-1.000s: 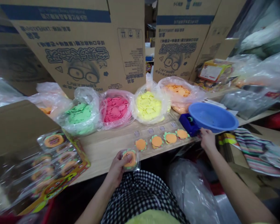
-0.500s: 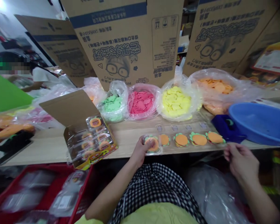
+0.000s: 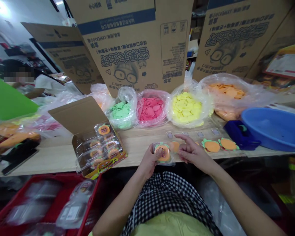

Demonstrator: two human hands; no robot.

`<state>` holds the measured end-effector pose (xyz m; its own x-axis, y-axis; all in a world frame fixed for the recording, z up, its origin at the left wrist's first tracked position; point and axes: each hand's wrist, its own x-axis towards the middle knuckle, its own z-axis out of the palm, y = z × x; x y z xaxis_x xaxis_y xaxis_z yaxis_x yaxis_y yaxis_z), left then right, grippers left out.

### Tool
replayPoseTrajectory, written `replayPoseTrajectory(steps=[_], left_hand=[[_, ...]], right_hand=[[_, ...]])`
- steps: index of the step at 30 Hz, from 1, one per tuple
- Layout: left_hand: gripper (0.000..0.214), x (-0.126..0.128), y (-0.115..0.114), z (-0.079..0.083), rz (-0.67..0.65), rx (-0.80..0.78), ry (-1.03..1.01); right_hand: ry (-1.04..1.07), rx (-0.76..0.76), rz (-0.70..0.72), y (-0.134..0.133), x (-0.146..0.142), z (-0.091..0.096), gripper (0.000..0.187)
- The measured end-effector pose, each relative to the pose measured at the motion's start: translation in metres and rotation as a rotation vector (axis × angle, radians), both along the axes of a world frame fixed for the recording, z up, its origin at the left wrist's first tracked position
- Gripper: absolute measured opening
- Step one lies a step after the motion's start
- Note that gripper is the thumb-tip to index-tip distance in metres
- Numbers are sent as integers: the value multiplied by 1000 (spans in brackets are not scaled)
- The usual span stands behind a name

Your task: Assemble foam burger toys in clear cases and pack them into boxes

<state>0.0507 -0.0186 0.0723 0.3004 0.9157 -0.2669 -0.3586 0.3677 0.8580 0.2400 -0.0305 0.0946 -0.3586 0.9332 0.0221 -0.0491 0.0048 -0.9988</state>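
Burger pack (image 3: pixel 165 152): clasped in my left hand (image 3: pixel 148 162); right hand (image 3: pixel 193 154) just beside, half-open, index extended, nothing visibly held. Seemingly steadying step; next calls for light touch.

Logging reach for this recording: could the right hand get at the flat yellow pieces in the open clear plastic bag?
Probably yes: the right hand is near, the clear plastic bag stands open around the yellow pieces, and only low clear plastic packaging appears between. Whether the hand holds something is unclear.
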Motion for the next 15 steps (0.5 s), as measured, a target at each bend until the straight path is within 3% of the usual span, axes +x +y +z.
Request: replayPoseTrajectory(steps=[9,15], left_hand=[[44,-15,0,12,31,32,-25],[48,-22,-6,25,79,51,-67]], right_hand=[[-84,7,122,12,-21,3,55],[-95,-74,162,19,-27,5,61]])
